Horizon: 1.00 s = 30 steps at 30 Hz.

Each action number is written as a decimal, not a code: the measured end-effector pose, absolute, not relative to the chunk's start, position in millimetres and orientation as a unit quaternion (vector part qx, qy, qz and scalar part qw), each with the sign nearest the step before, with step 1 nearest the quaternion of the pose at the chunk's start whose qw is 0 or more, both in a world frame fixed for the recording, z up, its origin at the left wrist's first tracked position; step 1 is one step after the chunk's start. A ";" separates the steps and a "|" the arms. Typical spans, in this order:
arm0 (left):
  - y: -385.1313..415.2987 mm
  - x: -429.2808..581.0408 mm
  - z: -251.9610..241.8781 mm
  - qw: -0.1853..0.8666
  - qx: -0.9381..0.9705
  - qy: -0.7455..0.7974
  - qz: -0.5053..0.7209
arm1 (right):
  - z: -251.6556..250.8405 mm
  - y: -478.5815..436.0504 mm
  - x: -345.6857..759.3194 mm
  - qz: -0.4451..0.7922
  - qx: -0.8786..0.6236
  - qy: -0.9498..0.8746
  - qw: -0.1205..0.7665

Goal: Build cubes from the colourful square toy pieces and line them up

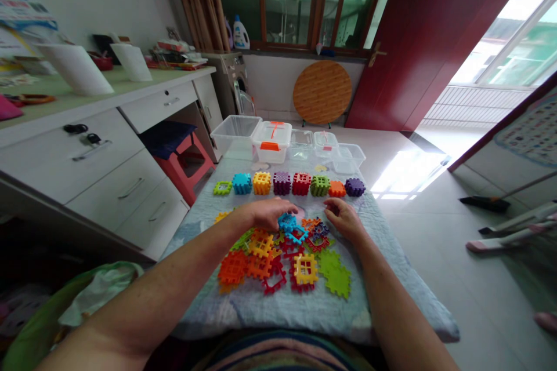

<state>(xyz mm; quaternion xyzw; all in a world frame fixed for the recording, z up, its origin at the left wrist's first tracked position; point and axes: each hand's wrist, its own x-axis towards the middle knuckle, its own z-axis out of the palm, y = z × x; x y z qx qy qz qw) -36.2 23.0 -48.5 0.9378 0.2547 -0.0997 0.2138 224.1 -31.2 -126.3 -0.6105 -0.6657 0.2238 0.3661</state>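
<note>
My left hand (270,213) reaches over the pile, fingers stretched to the right just above blue interlocking plastic tiles (288,222). Whether its fingertips touch the tiles is hard to see. To the right of them, my right hand (343,217) hovers with curved fingers apart and nothing visible between them. Near it lie an orange tile (310,224) and dark purple tiles (321,228). The loose pile also holds yellow tiles (305,269), orange-red tiles (232,267), red tiles (275,278) and green tiles (335,273). Some lie partly hidden under others.
Beyond my hands runs a row of colour-sorted tile stacks, including a purple stack (282,184) and a red stack (301,184). Behind it stand a lidded clear box (272,142) and an open clear bin (235,127). A cloth (243,316) covers the table.
</note>
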 end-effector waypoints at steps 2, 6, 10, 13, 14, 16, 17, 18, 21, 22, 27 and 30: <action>24.7 -33.6 -47.4 0.200 0.938 0.258 -0.121 | -126.9 -31.2 224.1 0.220 -0.611 -0.666 0.367; 29.3 -28.2 -47.6 0.188 0.929 0.275 -0.164 | -127.5 -31.2 224.3 0.221 -0.608 -0.668 0.367; 31.7 -24.1 -47.0 0.194 0.921 0.287 -0.177 | -127.2 -31.4 224.5 0.221 -0.609 -0.667 0.367; 31.7 -23.3 -46.7 0.204 0.924 0.283 -0.160 | -126.6 -31.6 224.4 0.219 -0.612 -0.667 0.365; 31.8 -23.4 -47.0 0.207 0.925 0.278 -0.157 | -126.5 -31.6 224.4 0.220 -0.612 -0.667 0.365; 32.3 -23.9 -48.0 0.207 0.928 0.267 -0.158 | -126.5 -31.5 224.4 0.223 -0.611 -0.666 0.367; 32.6 -24.2 -48.6 0.204 0.929 0.262 -0.160 | -126.6 -31.4 224.5 0.223 -0.611 -0.665 0.367; 32.8 -24.6 -49.0 0.200 0.931 0.260 -0.159 | -126.9 -31.3 224.6 0.224 -0.610 -0.666 0.367; 31.0 -26.8 -47.6 0.180 0.938 0.264 -0.137 | -128.6 -30.7 224.8 0.224 -0.609 -0.666 0.368; 29.2 -28.3 -45.8 0.174 0.939 0.270 -0.125 | -129.3 -30.5 225.0 0.223 -0.609 -0.665 0.370; 18.6 -49.2 -28.2 0.173 0.935 0.304 -0.064 | -131.3 -30.1 225.1 0.221 -0.606 -0.668 0.371; 23.5 -75.6 -13.6 0.165 0.925 0.342 -0.021 | -130.5 -30.5 225.0 0.215 -0.607 -0.670 0.369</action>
